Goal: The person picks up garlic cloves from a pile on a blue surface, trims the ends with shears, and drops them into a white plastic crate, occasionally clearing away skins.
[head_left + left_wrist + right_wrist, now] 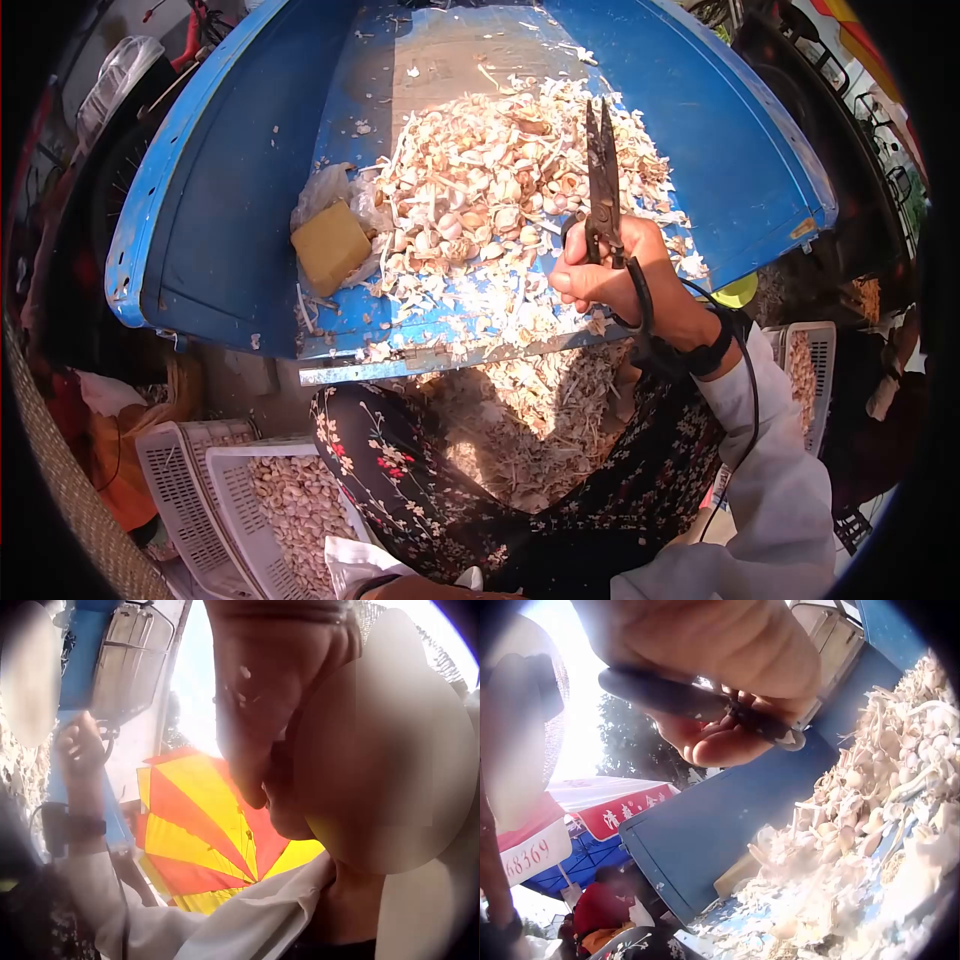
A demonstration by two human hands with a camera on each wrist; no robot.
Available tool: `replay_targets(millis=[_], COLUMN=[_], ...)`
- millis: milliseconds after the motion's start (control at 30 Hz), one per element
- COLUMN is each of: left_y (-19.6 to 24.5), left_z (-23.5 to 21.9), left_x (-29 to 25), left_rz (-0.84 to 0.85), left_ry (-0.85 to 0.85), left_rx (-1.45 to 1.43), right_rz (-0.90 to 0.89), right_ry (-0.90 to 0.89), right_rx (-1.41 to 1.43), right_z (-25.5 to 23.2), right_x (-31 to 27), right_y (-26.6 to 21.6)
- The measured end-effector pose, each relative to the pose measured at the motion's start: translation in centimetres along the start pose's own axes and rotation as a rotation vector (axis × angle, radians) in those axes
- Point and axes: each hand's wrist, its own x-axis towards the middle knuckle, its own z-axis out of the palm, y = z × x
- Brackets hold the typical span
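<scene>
My right hand (pixel 610 280) grips the handles of dark shears (pixel 603 180), blades up and nearly closed, above the near edge of a heap of garlic bulbs and skins (pixel 500 190). The heap lies on a blue tray (pixel 230 200). In the right wrist view the fingers (pixel 720 742) curl round the shears' handles (pixel 697 701), with the garlic heap (pixel 870 817) below. My left hand (pixel 255 712) is raised close to my face, fingers fairly straight and holding nothing. Only its forearm (pixel 430 590) shows at the bottom of the head view.
A yellow block (pixel 330 245) on a plastic bag lies left of the heap. Garlic skins (pixel 520 430) cover my lap below the tray's edge. White baskets of peeled cloves stand at lower left (pixel 290 500) and at the right (pixel 805 370). A striped parasol (pixel 202 840) is overhead.
</scene>
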Motion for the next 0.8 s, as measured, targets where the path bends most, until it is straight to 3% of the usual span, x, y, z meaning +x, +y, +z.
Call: replay_targets(millis=[67,167,233,267,300,433,500,567,633,667,733,800], left_y=[0.0,-0.3,-0.7,-0.9,-1.1,-1.6,-2.2,-4.7,-6.6,-8.1,-11.5,-12.8], left_z=[0.2,0.2,0.2,0.1,0.1,-1.2,-1.9,-4.3,-6.4,-7.0,-8.1,-8.0], left_x=[0.2,0.5,0.9,1.1,1.4,1.7,1.9,4.0,7.0,8.2,9.4,9.7], left_rz=[0.018,0.042,0.051,0.054,0.059,0.079,0.094,-0.062,-0.049,-0.020,0.043,0.131], left_ry=[-0.018,-0.039,-0.056,-0.066,-0.075,-0.072,-0.063,0.347,0.461,0.500,0.516,0.450], left_rx=[0.043,0.101,0.142,0.162,0.184,0.281,0.321,0.075,0.318,0.435,0.704,0.758], right_rz=[-0.022,-0.253,-0.312,-0.427,-0.414,-0.760,-0.700,-0.565,-0.409,-0.405,-0.212,-0.293], right_ry=[0.056,0.130,0.140,0.132,0.103,0.071,0.083,0.112,0.096,0.097,0.036,-0.061], right_rx=[-0.195,-0.387,-0.759,-0.974,-1.002,-1.254,-1.270,-1.117,-0.957,-0.959,-0.815,-0.907], right_z=[-1.1,-2.5,-2.3,-2.4,-2.5,-1.8,-1.8,-1.4,-0.7,-0.4,0.4,1.1], right_x=[0.8,3.7,5.0,6.5,8.0,11.4,12.5,12.5,11.4,10.7,9.5,8.3], right_y=[0.6,2.8,2.5,3.4,4.8,8.2,8.4,7.5,5.2,4.3,3.0,2.1])
